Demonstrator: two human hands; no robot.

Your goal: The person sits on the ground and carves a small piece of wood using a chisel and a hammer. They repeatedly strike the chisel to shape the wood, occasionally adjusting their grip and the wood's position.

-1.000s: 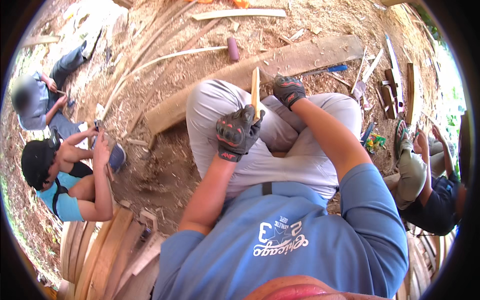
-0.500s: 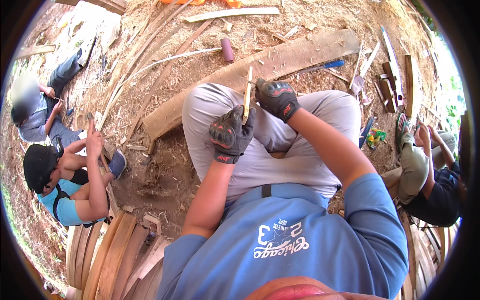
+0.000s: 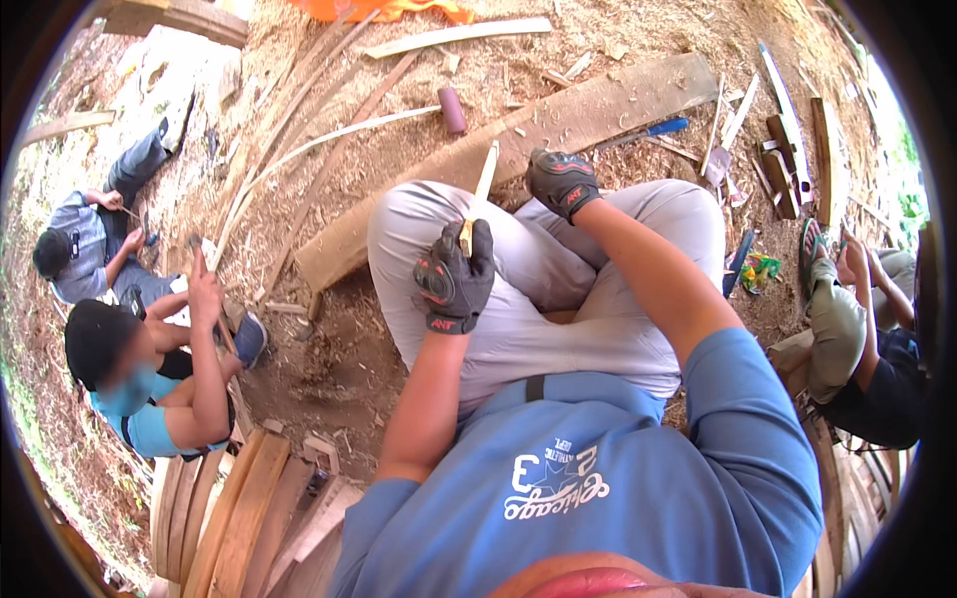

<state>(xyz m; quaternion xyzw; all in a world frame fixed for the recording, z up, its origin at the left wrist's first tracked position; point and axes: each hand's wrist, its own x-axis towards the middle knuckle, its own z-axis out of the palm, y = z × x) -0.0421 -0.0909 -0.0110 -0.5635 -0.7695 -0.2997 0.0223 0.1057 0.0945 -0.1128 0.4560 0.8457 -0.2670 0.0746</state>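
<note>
Reference landmark: the long wooden plank [image 3: 558, 125] lying diagonally on the sawdust-covered ground ahead of the seated person. Well to the left of the plank's lower end, two other people sit on the ground, and a stack of curved wooden slats [image 3: 239, 518] lies below them, near the picture's lower edge. Just below the plank's middle, the left hand [image 3: 454, 279], in a black glove, is closed in a fist around the lower end of a thin pale wood strip [image 3: 483, 184]; the fingers are curled tight together around the strip, which rises from the top of the fist and tilts slightly right, its upper end overlapping the plank's near edge. To the right, the right hand [image 3: 563, 182], also gloved, sits close beside the strip's upper part, fingers bent and drawn together; whether they touch the strip cannot be determined. Both hands are above the person's grey-trousered knees. A blue-handled tool [image 3: 653, 130] rests on the plank's right portion. Loose wood offcuts [image 3: 788, 149] lie beyond the plank's right end.
</note>
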